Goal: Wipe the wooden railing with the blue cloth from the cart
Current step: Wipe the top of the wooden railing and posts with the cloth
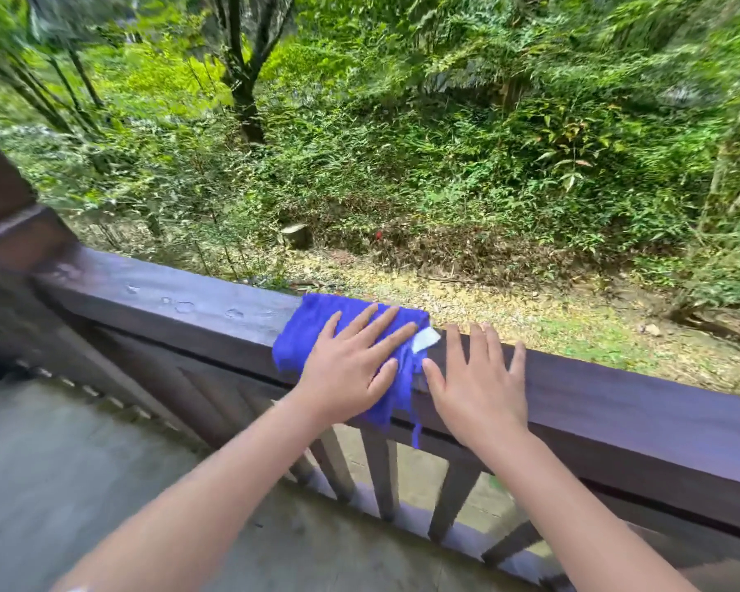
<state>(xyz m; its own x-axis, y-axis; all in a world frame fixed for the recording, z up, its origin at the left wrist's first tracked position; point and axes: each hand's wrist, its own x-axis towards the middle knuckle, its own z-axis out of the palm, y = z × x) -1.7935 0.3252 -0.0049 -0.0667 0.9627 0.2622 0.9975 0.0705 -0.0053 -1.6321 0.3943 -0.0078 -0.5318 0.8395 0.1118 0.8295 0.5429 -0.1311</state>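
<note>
The blue cloth is pinned flat on the wooden railing under the spread left hand; the right hand, also spread, is rested just beside it on bare wood.

The grey concrete floor runs up to a dark wooden post at the far left, and everything else sits beyond that post. To its right, past the deck edge, a strip of ground covered in yellow fallen leaves lies below a steep bank of green undergrowth. A cut tree stump stands at the foot of the bank, right of the post. Higher up, 1 dark forked tree trunk rises among bright foliage in soft daylight.
</note>
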